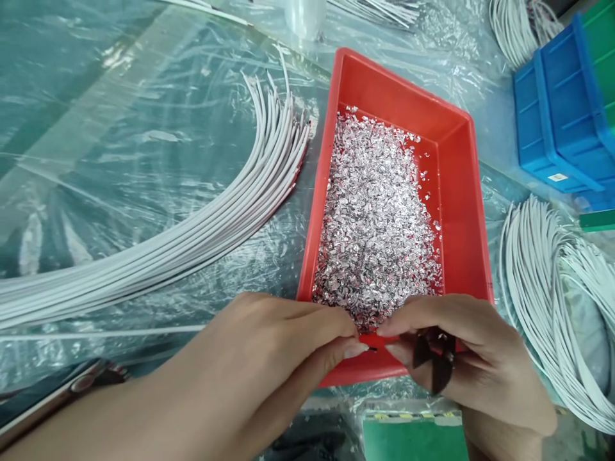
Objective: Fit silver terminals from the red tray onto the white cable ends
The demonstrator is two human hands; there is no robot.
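Over the near end of a red bin [459, 211], my two hands come close together. My left hand [288, 346] is closed in a pinch, and a small dark tip sticks out past its thumb. A single white cable [168, 331] runs in from the left and passes out of sight behind that hand. My right hand [480, 358] curls round a dark brown object [435, 362] whose kind is mostly hidden by the fingers. Its thumb and forefinger tips are slightly apart, close to the dark tip. Shiny silver foil scraps [375, 211] cover the bin's floor.
A bundle of white cables [206, 224] curves across the plastic-covered table left of the bin. More coiled cables [542, 288] lie at right, below blue crates [552, 115]. A phone-like dark object [57, 390] rests at lower left; a translucent container [305, 19] stands at the back.
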